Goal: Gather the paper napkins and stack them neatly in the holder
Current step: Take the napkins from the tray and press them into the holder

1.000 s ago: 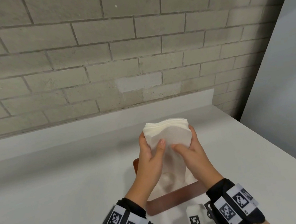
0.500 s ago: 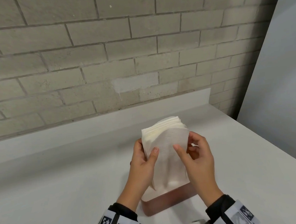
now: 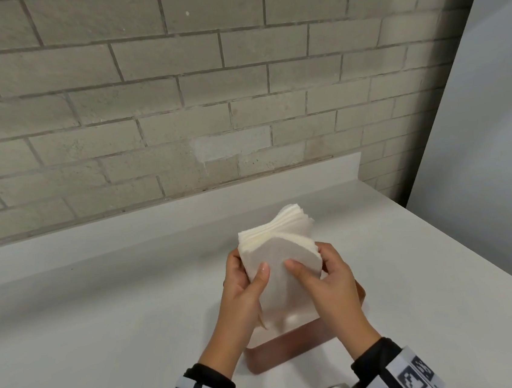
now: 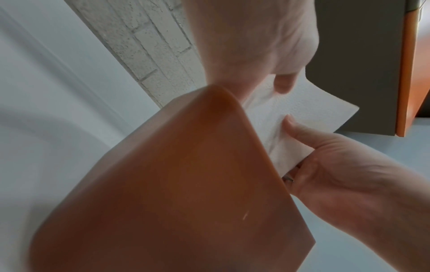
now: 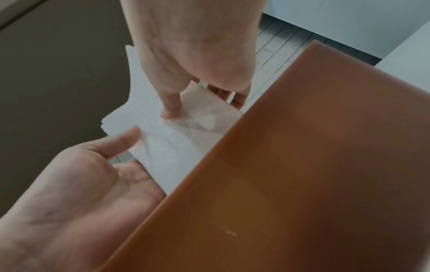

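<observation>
A thick stack of white paper napkins stands upright in a brown holder on the white table, its top edges fanned apart. My left hand grips the stack's left side, thumb on the front sheet. On the right side, my right hand grips it the same way, thumb beside the left one. In the left wrist view the holder's wall fills the front, with the napkins behind it. The right wrist view shows the napkins above the holder, both thumbs pressed on them.
The white table runs to a raised ledge under a grey brick wall. Its right edge falls away beside a pale grey panel.
The stack has sunk lower into the holder. My right hand, briefly loosened from the stack's side, grips it again, and both hands sit lower on the napkins.
</observation>
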